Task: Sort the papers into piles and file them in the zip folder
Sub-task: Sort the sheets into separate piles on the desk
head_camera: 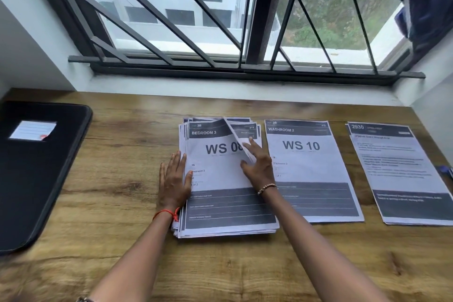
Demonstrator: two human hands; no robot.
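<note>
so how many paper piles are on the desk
3: the thick WS 08 stack in the middle, the WS 10 pile just right of it, and the 2930 pile at far right.

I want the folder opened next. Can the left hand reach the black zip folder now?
Probably yes: the left hand rests on the left edge of the stack, holding nothing, and only bare table separates it from the zip folder. The right hand pinches the top sheet.
</note>
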